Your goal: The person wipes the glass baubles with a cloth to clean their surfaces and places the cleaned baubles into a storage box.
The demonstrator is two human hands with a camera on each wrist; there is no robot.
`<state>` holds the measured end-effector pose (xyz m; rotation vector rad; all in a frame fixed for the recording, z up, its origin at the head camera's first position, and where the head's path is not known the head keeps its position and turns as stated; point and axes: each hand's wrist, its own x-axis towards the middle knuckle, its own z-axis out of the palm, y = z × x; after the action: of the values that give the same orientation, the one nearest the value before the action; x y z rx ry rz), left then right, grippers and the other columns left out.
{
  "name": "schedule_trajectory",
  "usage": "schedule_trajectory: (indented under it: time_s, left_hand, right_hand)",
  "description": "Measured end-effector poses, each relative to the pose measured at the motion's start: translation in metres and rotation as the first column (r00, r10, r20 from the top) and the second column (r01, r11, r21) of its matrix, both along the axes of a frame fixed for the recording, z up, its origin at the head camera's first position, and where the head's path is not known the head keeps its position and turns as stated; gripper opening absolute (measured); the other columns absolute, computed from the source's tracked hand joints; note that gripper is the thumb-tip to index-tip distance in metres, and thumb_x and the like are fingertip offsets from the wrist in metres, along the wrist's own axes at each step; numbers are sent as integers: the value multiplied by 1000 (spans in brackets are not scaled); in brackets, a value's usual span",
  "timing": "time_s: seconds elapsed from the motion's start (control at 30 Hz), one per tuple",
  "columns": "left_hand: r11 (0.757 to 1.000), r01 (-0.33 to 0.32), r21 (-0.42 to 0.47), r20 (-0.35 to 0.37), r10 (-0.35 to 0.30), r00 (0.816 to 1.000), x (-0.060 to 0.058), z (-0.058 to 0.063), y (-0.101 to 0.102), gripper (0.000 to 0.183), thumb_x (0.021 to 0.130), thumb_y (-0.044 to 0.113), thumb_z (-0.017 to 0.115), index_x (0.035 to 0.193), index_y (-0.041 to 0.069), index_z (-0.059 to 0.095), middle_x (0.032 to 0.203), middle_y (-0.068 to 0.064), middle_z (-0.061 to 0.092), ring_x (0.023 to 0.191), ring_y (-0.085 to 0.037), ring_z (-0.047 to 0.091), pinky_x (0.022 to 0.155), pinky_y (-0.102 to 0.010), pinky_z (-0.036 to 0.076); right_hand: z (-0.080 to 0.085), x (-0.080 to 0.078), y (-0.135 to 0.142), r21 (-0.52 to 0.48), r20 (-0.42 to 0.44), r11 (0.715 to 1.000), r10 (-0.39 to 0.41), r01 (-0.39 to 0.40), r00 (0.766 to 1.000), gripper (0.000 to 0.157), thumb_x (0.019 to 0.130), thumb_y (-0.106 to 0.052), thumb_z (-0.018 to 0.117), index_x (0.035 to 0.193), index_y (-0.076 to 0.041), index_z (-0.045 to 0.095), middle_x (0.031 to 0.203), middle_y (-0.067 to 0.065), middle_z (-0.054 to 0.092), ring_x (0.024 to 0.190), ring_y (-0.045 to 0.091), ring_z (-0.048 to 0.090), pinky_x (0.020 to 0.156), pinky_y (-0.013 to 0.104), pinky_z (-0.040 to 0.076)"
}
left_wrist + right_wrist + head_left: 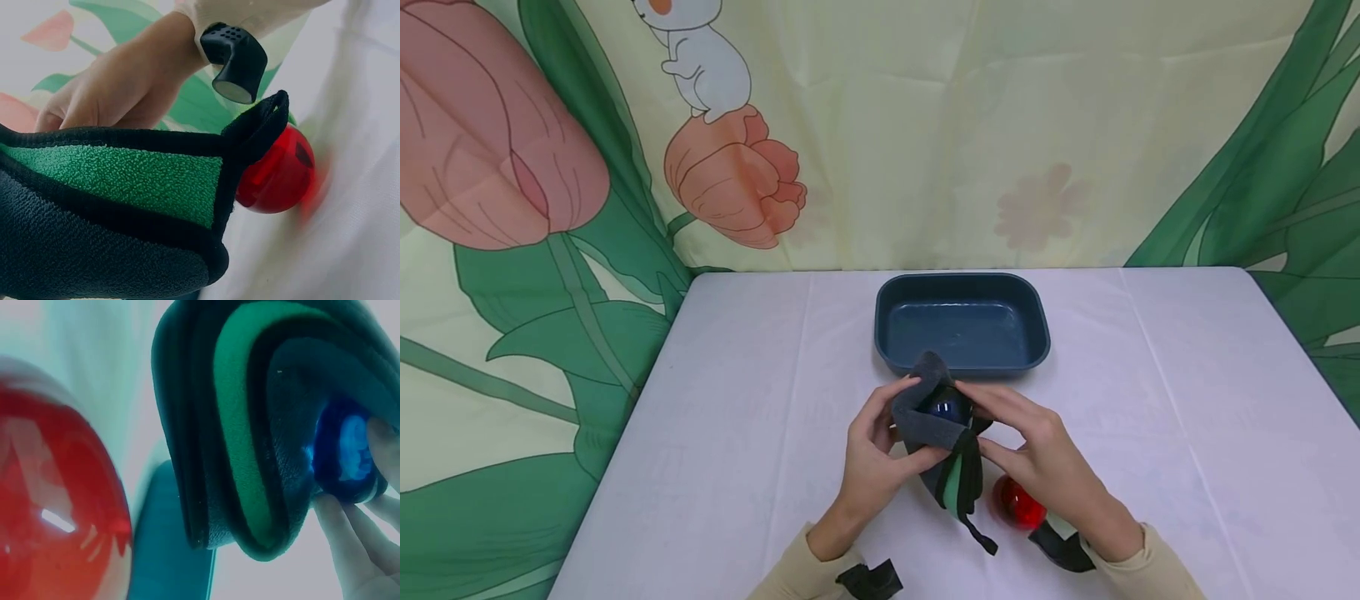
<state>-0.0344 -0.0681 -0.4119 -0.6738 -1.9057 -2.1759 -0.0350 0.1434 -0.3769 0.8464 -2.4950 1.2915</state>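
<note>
- Cloth [927, 429], grey with green band: folded around blue ball [951, 404], just in front of blue tray [964, 329].
- Left hand [880, 454] grips cloth; right hand [1041, 446] holds blue ball.
- Red ball [1018, 502] on tabletop [737, 433], near right hand.

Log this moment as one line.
left hand: grips cloth; right hand: grips cloth; blue ball: partly wrapped in cloth; red ball: on table; tray: beyond cloth

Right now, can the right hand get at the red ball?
Probably, but only after letting go: the right hand holds the cloth around the blue ball. Otherwise the way looks free: the red ball sits close by on the table.
</note>
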Motion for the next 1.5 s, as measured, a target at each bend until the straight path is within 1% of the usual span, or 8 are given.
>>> schedule_trajectory:
  time_s: [0.17, 0.33, 0.47, 0.57, 1.0, 1.1, 1.23, 1.5]
  left_hand:
    - [1000, -20, -12, -24, 19, 1000, -1, 1, -2, 65, 74, -13, 78, 134, -1, 53, 130, -23, 58, 114, -19, 63, 85, -32, 59]
    - [999, -33, -15, -21, 33, 999, -3, 1, -5, 65, 74, -13, 76, 134, -1, 53, 129, -23, 58, 113, -19, 65, 86, -33, 58]
    - [1000, -24, -3, -12, 24, 1000, -3, 0, -6, 65, 75, -12, 76, 134, -1, 52, 129, -24, 57, 113, -20, 65, 89, -33, 57]
    - [1000, -12, 5, -12, 12, 1000, -3, 1, -6, 65, 75, -11, 77, 134, -1, 52, 130, -24, 57, 114, -22, 65, 87, -32, 58]
    - [1000, 9, -23, 35, -8, 999, 1, 0, -5, 68, 77, -10, 76, 139, 3, 49, 133, -22, 57, 116, -21, 63, 91, -32, 56]
    - [999, 13, -31, 13, -13, 1000, 1, -2, -5, 70, 78, -11, 76, 139, 3, 48, 133, -22, 57, 116, -20, 63, 91, -32, 56]
    - [1000, 10, -29, -29, -11, 1000, 0, -3, -5, 70, 77, -12, 76, 139, 0, 47, 131, -24, 57, 115, -19, 64, 89, -31, 57]
    - [1000, -6, -9, -29, 6, 1000, 1, -3, -5, 67, 77, -12, 77, 137, 0, 49, 130, -24, 58, 115, -19, 64, 88, -32, 57]
  right_hand:
    - [-1, 0, 0, 4, 10, 1000, 18, -18, 1000, 81, 70, 14, 82, 141, -14, 56, 132, 4, 63, 111, 15, 64, 87, 21, 55]
    - [1, -1, 1, 81, -70, 995, 66, -60, 995, 78, 73, 1, 85, 143, -14, 54, 144, 5, 54, 129, 19, 53, 99, 12, 43]
    - [2, -2, 2, 108, -162, 988, 131, -114, 978, 50, 95, -30, 64, 141, -12, 56, 146, 8, 52, 132, 22, 51, 104, 15, 39]
    - [0, -4, 2, 111, -211, 983, 165, -144, 963, 51, 100, -41, 44, 139, -11, 58, 145, 9, 53, 130, 24, 52, 105, 16, 39]
    - [-1, -1, 1, 68, -154, 989, 142, -133, 978, 50, 98, -40, 47, 137, -11, 60, 141, 10, 57, 125, 23, 56, 103, 14, 41]
    - [0, 0, 0, 30, -93, 995, 102, -100, 990, 50, 90, -20, 71, 138, -11, 59, 139, 9, 58, 125, 21, 57, 100, 14, 43]
    - [-1, 2, 0, -19, -16, 999, 44, -44, 999, 78, 69, 11, 84, 139, -11, 58, 135, 7, 62, 124, 15, 58, 97, 15, 46]
    - [0, 2, 1, 3, -22, 998, 64, -64, 998, 81, 67, 11, 85, 139, -12, 58, 140, 7, 58, 128, 14, 56, 98, 14, 45]
